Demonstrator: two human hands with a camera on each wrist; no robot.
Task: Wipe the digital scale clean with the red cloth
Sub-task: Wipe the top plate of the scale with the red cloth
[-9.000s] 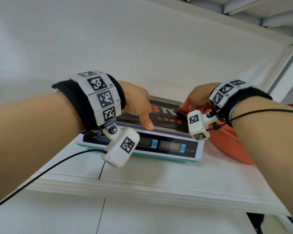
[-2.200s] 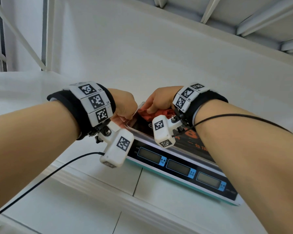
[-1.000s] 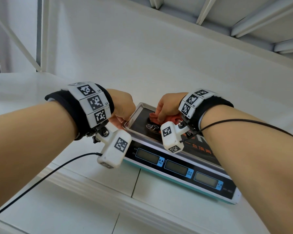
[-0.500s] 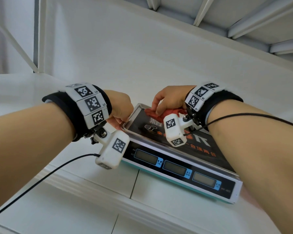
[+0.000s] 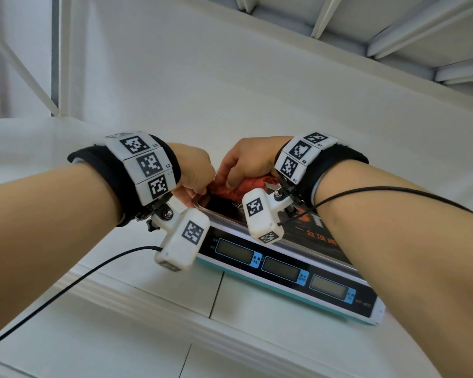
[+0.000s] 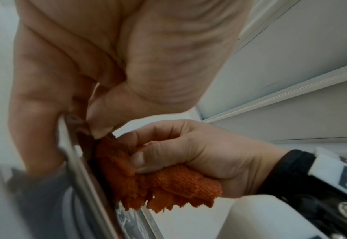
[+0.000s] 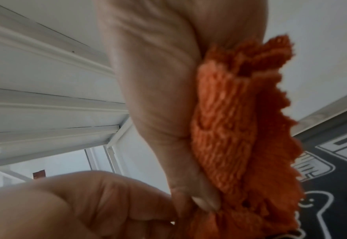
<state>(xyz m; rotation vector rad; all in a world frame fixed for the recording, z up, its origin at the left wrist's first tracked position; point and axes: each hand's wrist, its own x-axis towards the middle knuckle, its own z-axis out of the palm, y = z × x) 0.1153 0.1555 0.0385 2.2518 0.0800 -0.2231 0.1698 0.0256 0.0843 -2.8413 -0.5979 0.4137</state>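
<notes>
The digital scale (image 5: 284,268) stands on a white shelf, with a black three-display front and a teal base. My left hand (image 5: 195,190) pinches the metal rim at the left corner of its platter (image 5: 311,233), thumb on top, as the left wrist view shows (image 6: 86,113). Right beside it, my right hand (image 5: 238,173) grips the bunched red cloth (image 5: 246,186) and presses it on the platter's far left corner. The left wrist view shows the cloth (image 6: 158,182) against the rim. In the right wrist view the cloth (image 7: 240,129) hangs over the dark printed platter (image 7: 332,186).
The white shelf (image 5: 257,323) has a raised front lip and a white back wall close behind the scale. A white frame with slats (image 5: 393,36) spans overhead. Black cables run from both wrist cameras along my forearms.
My right hand has slid the cloth left across the platter to the corner beside my left hand. The left hand has kept its hold on the rim.
</notes>
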